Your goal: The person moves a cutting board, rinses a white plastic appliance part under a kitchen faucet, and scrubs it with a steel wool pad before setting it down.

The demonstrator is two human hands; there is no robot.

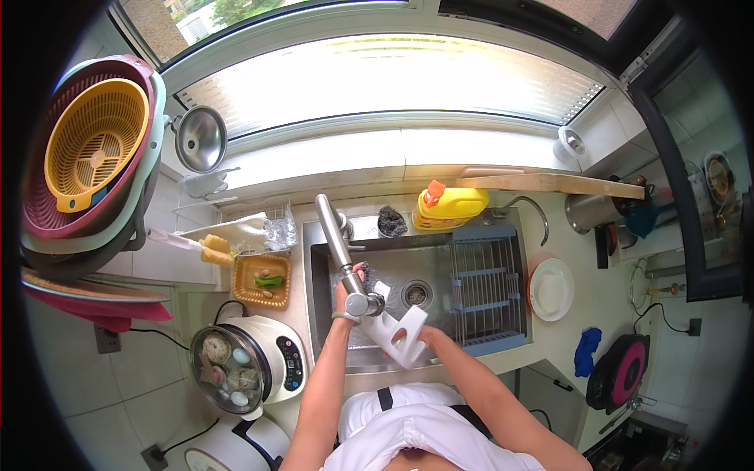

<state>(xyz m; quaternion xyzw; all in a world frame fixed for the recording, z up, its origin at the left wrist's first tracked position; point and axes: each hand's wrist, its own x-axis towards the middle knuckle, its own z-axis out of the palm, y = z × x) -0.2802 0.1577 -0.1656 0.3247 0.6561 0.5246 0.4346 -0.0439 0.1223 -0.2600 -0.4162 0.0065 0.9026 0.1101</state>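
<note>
Over the stainless steel sink (412, 265) my right hand (425, 337) grips a white plastic piece with cut-out openings (396, 335). My left hand (341, 294) is beneath the metal faucet (337, 235), whose head hides much of it; a dark scouring pad (366, 269) shows at its fingers. What the left hand holds fully cannot be told. A small white piece (382, 289) lies left of the drain (416, 293). Behind the sink stand a yellow detergent bottle (453, 206) with an orange cap and a dark steel-wool scrubber (392, 221).
A draining rack (486, 285) spans the sink's right side, with a white plate (551, 289) beyond. To the left are a brown basket (262, 300) and a lidded electric cooker (259, 362). Colanders (97, 153) hang at the upper left; a wooden board (554, 183) leans behind.
</note>
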